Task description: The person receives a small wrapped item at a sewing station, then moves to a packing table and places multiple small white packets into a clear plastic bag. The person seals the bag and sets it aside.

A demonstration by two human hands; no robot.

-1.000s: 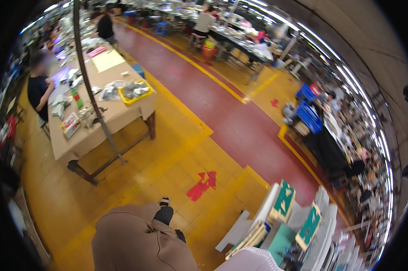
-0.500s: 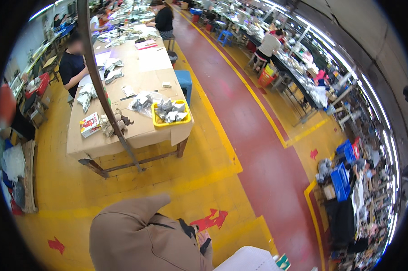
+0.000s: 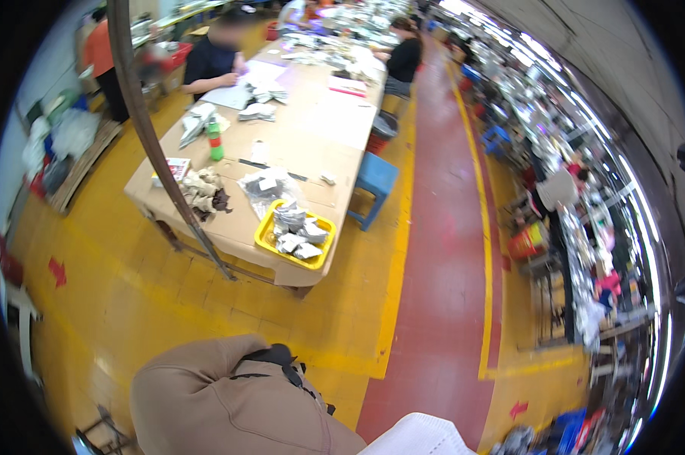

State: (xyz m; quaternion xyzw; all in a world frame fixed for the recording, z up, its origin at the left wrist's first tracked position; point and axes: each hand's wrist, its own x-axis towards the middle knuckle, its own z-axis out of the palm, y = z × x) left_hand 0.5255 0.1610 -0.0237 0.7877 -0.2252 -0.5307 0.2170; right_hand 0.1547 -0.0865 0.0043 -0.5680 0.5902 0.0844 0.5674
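"Brown cloth (image 3: 221, 402) is big and low in front of you. What else is around?"

"White cloth (image 3: 418, 438) pokes up just to its right. Past them I see yellow floor (image 3: 198, 296), then a table (image 3: 327, 201) with tan paper on it."

"Does anything stand in the way?"

"Yes. A thin dark pole (image 3: 135, 98) slants down across the left part of the table, so it hides a bit from me. A blue stool (image 3: 377, 176) stands by the right side, next to the red path (image 3: 445, 303)."

"Who is there?"

"A person in a dark top (image 3: 208, 67) is at the left side, by some white paper (image 3: 225, 97). Another person in black (image 3: 403, 59) is farther up on the right."

"What lies on the table?"

"Shiny silver packets (image 3: 289, 218) are heaped in a yellow basket (image 3: 263, 236) at the near right corner. A clear bag (image 3: 263, 189) lies just behind it. To the left I see crumpled beige scraps (image 3: 201, 191), a small box (image 3: 175, 168) and a green bottle (image 3: 215, 144) standing up."

"And your fingers?"

"They don't show, so I can't tell if my left hand or my right hand is open or closed. The yellow basket is ahead of me, past the brown cloth, with floor between."
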